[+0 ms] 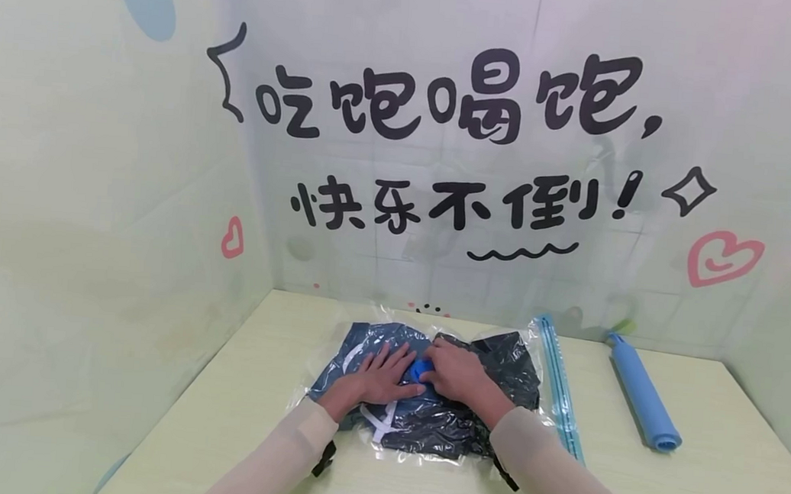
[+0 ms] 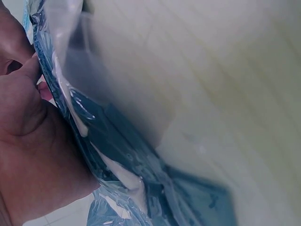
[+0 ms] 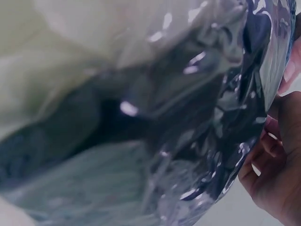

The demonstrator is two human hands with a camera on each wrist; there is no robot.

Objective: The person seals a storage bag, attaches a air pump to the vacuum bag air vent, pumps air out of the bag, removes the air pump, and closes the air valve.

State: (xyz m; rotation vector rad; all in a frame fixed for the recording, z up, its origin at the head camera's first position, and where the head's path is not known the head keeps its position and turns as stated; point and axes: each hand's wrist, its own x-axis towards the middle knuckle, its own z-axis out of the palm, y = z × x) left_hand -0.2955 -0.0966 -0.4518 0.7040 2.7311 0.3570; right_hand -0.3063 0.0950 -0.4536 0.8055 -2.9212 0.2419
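Note:
A clear plastic vacuum storage bag (image 1: 427,433) lies on the table, wrinkled around folded dark blue and black clothes with white stripes. Near its middle is a round blue valve cap (image 1: 418,370). My right hand (image 1: 461,372) holds this cap with curled fingers. Spread flat over the blue clothing, my left hand (image 1: 381,378) presses on the bag, its thumb just below the cap. Close up in the left wrist view are the left hand (image 2: 33,136) and shiny film; the right wrist view has the right hand (image 3: 277,174) at the bag's edge. Neither wrist view shows the cap.
A teal zip seal strip (image 1: 560,389) runs along the bag's right side. Farther right lies a blue hand pump (image 1: 643,394) on the pale wooden table (image 1: 721,423). Printed wall sheets (image 1: 435,273) stand behind and on both sides.

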